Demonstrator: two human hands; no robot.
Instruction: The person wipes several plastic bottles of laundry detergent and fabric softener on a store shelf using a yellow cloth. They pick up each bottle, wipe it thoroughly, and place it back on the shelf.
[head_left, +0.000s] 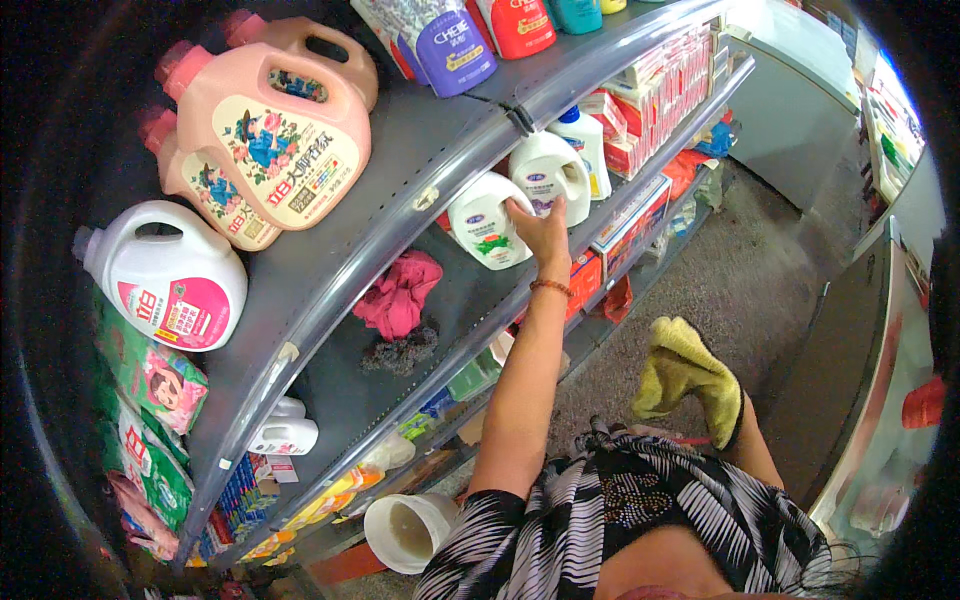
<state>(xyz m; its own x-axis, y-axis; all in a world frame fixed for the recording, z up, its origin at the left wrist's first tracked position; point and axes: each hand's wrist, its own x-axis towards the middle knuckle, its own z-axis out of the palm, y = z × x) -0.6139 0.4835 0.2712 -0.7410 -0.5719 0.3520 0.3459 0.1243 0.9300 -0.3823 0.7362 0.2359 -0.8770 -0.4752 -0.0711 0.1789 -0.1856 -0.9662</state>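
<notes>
My left hand (541, 232) reaches onto the middle shelf, its thumb and fingers spread against two white plastic bottles, one with a green and orange picture (489, 221) and one with a purple picture (551, 176). Whether the fingers grip either bottle I cannot tell. Behind them stands a white bottle with a blue cap (581, 146). A yellow cloth (679, 375) hangs in front of me and covers most of my right hand (731, 412), which holds it. On the same shelf lie a crumpled pink cloth (399, 295) and a dark mesh scouring pad (401, 350).
Large pink detergent jugs (277, 142) and a white detergent jug (180, 277) stand on the upper shelf. Stacked red-and-white boxes (660, 97) fill the shelf's far end. A white bucket of cloudy water (409, 532) is on the floor below. A clear plastic rail (420, 195) edges the upper shelf.
</notes>
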